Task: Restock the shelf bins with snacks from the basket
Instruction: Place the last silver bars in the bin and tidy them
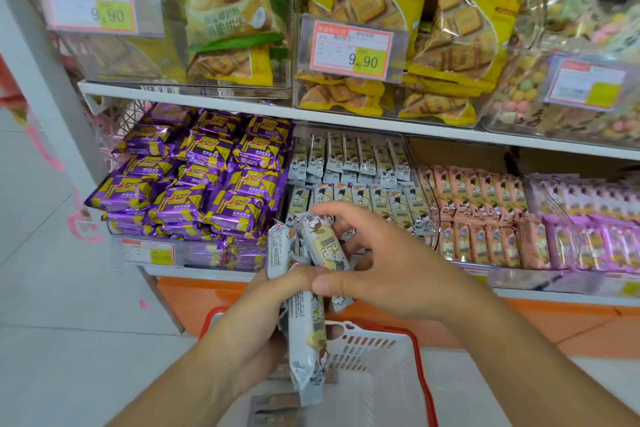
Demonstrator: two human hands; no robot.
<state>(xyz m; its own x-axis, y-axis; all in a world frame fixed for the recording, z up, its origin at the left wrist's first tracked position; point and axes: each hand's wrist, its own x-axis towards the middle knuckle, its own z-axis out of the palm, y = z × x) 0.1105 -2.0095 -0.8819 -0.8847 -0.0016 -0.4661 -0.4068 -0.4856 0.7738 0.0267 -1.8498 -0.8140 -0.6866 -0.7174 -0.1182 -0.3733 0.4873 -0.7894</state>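
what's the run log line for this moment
left hand: grips white snack packs | right hand: pinches top pack | over basket | target: white-pack bin | none placed now

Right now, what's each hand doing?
Left hand: grips several grey-white snack bar packets.
Right hand: pinches one cream-labelled snack packet.

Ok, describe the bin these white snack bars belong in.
On the lower shelf, skip the purple packets at the left. The next bin holds upright white bars with cartoon figures, matching those in the left hand; pink bars follow.
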